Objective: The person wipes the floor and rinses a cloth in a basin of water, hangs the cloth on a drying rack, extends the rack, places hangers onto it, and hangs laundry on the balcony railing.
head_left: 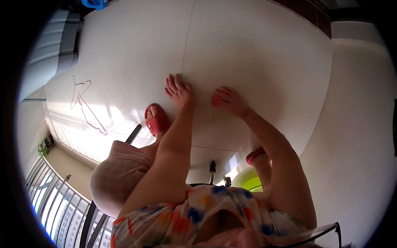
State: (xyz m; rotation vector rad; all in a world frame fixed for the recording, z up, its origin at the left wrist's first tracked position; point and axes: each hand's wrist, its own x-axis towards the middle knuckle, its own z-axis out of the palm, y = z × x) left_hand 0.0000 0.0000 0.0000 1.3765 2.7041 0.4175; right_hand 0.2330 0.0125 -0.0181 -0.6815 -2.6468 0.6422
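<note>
A: Where's the left hand (180, 94)?
B: At the pale floor (124, 45), fingers spread open, holding nothing I can see.

A: And the right hand (232, 101)?
B: Its fingers lie over a small red item (216, 100) at the floor. They cover most of it, so I can't tell what it is, or whether they grip it or only press on it.

A: What's lower down?
B: A red slipper (157, 124) on the left foot. The other slipper (253, 155) is partly hidden by the right leg, and a green rounded thing (253, 183) is mostly blocked by clothing.

A: Off left?
B: Thin hangers (87, 108), hard to separate in the glare.
</note>
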